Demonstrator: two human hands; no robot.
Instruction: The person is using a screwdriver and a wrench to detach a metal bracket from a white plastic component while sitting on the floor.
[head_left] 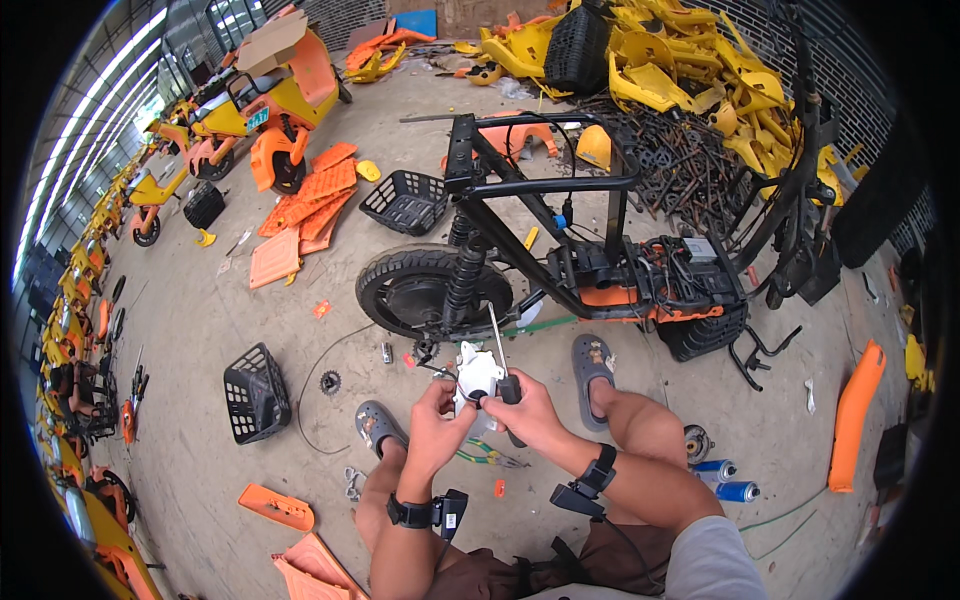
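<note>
Between my knees I hold up a white, irregular plastic housing [478,368] with a small dark round piece on its near side. My left hand [443,420] is closed on the housing's left edge, its thumb at the dark piece. From the right, my right hand [535,415] pinches at the same spot and also keeps a screwdriver [513,392] in its fingers. The screwdriver's black handle crosses that hand and its thin metal shaft points away from me. A thin black cable runs left from the housing. Below my hands, green-handled pliers [488,455] lie on the floor.
Just ahead stands a stripped black scooter frame [540,250] with its rear wheel [400,290]. Black baskets [257,393] and orange panels [300,215] lie to the left. Blue spray cans [737,491] are by my right knee. Yellow panels [690,60] are heaped behind.
</note>
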